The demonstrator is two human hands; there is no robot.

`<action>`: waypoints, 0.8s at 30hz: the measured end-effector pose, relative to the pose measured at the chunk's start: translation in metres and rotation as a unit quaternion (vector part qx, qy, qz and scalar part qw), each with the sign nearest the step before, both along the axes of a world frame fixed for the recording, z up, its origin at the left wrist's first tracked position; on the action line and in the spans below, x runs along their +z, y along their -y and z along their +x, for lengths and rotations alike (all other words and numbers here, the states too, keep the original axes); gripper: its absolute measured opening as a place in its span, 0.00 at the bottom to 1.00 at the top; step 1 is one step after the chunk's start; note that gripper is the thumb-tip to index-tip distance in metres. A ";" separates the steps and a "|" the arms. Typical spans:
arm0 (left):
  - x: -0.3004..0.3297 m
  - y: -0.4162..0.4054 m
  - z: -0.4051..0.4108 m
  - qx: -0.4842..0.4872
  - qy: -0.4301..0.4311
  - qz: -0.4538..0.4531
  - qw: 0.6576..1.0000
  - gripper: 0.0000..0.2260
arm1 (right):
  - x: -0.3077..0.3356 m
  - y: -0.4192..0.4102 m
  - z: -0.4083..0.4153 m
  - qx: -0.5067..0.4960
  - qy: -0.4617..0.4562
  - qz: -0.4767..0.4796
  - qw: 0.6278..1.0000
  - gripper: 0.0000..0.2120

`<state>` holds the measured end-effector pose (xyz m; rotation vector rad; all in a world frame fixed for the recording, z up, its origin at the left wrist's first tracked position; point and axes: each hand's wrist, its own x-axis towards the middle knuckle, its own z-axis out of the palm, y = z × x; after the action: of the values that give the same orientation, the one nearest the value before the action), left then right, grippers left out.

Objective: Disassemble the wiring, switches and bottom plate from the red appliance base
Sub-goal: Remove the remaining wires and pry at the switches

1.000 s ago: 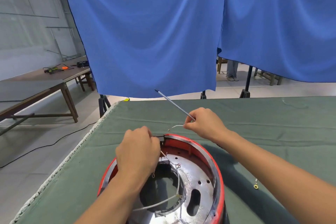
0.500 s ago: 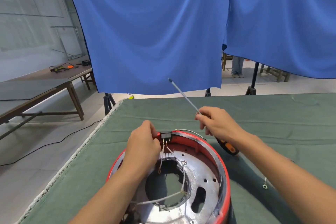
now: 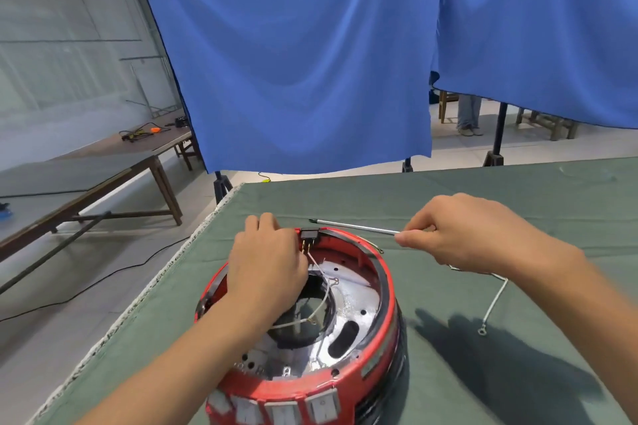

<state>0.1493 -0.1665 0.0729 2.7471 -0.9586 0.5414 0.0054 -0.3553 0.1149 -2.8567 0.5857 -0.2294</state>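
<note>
- My left hand (image 3: 266, 262) rests curled on the far rim of the red appliance base (image 3: 345, 379). Fingertips are at the small black switch (image 3: 308, 235) seated in that rim. I cannot tell if they pinch it or only steady it.
- My right hand (image 3: 462, 235) is clenched round a screwdriver (image 3: 352, 226). Only the thin shaft shows, lying low and pointing left just behind the rim; the handle is hidden in my palm.
- Thin white wires (image 3: 319, 307) run from the switch terminals down across the bottom plate (image 3: 359, 297), which sits inside the base.
- One loose lead (image 3: 493, 304) with a ring terminal lies on the counter (image 3: 518, 190), right of the base.
- The base sits upside down near the counter's left front corner.
- Step in hand, by my reading: freeing the switch from the rim. The next move likely calls for levering the tip at its clips while the left hand braces.
- Pale labels on the base's near face are too blurred to read. No brand visible.
</note>
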 end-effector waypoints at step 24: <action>-0.012 0.014 0.009 0.028 -0.177 -0.133 0.975 0.11 | -0.015 -0.024 0.000 -0.019 0.007 -0.109 0.994 0.22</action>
<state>0.1581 -0.1803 0.0613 2.5146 -0.6706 0.1617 0.0054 -0.3317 0.0994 -3.0520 0.6493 -0.3395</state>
